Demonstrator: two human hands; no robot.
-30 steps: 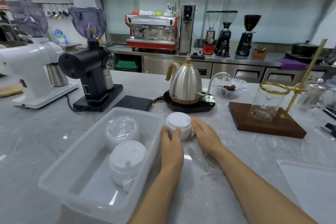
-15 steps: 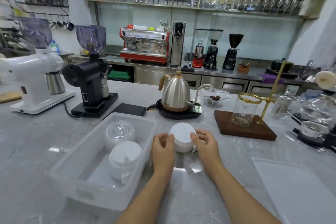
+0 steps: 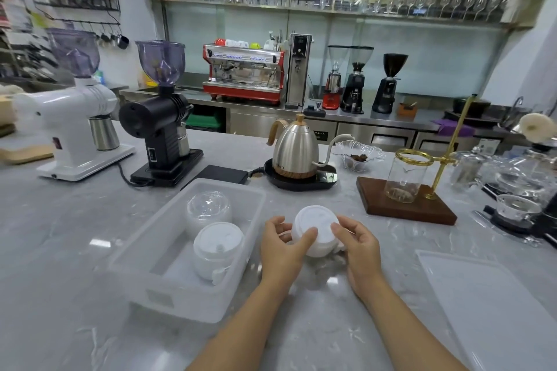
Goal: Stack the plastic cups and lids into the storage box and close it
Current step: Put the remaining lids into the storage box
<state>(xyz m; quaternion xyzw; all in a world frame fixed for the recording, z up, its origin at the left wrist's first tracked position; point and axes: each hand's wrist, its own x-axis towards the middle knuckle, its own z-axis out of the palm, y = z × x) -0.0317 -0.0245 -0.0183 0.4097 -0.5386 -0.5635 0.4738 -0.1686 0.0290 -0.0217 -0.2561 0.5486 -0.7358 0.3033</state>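
Storage box (image 3: 193, 304) sits open-topped just left of both hands; inside, white lidded stack (image 3: 217, 247) fills near-mid, clear dome lids (image 3: 208, 209) fill the far end, near end floor is bare. Counter (image 3: 316, 319) bare btwn box and flat box lid (image 3: 494, 310) at right. Beyond: kettle (image 3: 295, 150), wooden stand w/ glass beaker (image 3: 405, 179), black grinder (image 3: 159, 123) block the far side.

A stack of white lids (image 3: 316, 229) sits between the left hand (image 3: 281, 247) and right hand (image 3: 358, 247). Left of the left hand lies the storage box (image 3: 180, 295), two lid stacks inside. Beyond the hands stands a kettle (image 3: 295, 149); the box lid (image 3: 488, 304) lies right of the right hand.
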